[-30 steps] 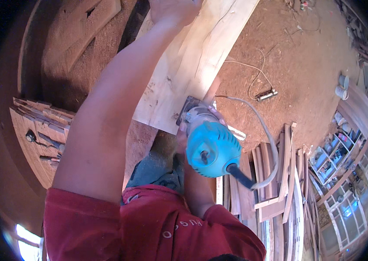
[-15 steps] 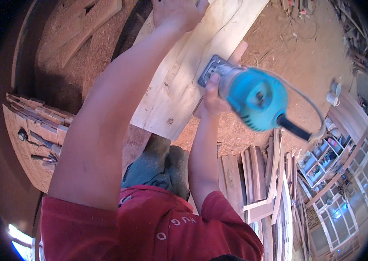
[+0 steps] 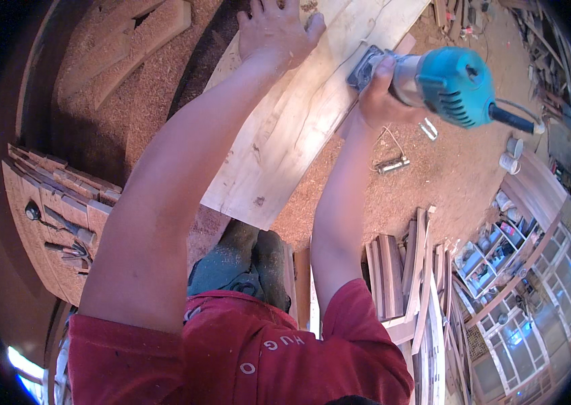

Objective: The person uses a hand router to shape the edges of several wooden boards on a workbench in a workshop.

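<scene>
- The right hand's (image 3: 378,101) grip wraps round the neck of a round teal power tool (image 3: 457,88).
- The left hand (image 3: 275,37) lies spread on a long, pale wooden board (image 3: 285,135), holding nothing.
- The tool's foot sits partway along the board's right edge; I can't tell how much is done or left.
- That edge runs on both ways beside brown, dusty floor (image 3: 468,189); long, thin brown wood strips (image 3: 391,277) lie lower right.
</scene>
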`<state>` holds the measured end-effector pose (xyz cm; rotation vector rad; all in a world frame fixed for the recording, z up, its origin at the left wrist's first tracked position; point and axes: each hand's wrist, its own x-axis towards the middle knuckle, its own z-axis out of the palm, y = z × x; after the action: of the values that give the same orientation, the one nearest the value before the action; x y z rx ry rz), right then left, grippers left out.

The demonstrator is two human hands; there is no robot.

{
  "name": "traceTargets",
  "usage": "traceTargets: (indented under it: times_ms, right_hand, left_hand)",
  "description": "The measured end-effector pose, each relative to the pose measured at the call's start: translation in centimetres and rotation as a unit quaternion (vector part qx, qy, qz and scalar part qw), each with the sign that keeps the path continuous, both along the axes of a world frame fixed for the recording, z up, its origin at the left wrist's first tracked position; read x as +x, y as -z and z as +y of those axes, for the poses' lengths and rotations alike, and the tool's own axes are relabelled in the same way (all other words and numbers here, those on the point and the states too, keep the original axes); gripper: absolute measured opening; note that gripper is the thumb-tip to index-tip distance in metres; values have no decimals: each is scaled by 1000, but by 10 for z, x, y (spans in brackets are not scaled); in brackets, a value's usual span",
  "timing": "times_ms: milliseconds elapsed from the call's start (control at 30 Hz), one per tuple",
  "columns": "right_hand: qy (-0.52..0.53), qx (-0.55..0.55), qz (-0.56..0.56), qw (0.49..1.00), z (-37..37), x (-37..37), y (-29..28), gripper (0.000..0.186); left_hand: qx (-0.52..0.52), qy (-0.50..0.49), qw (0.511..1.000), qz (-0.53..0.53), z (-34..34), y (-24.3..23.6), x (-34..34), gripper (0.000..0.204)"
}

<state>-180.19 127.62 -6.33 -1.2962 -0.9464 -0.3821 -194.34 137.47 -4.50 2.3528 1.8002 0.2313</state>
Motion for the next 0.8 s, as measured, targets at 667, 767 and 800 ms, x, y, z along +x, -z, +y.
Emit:
traceTargets:
  times_ms: [667,767,800]
  right_hand:
    - [-11,-96,108,989,70,82,-4,86]
    - [-158,6,138,978,20,9,-17,108]
    - [-62,-126,102,985,-22,-9,-11,112]
  left_hand:
    - [15,2,999,-45,-8,5,-10,76]
    - [27,-11,998,-51,0,13,-12,74]
    - [15,-6,998,-60,-1,2,-8,74]
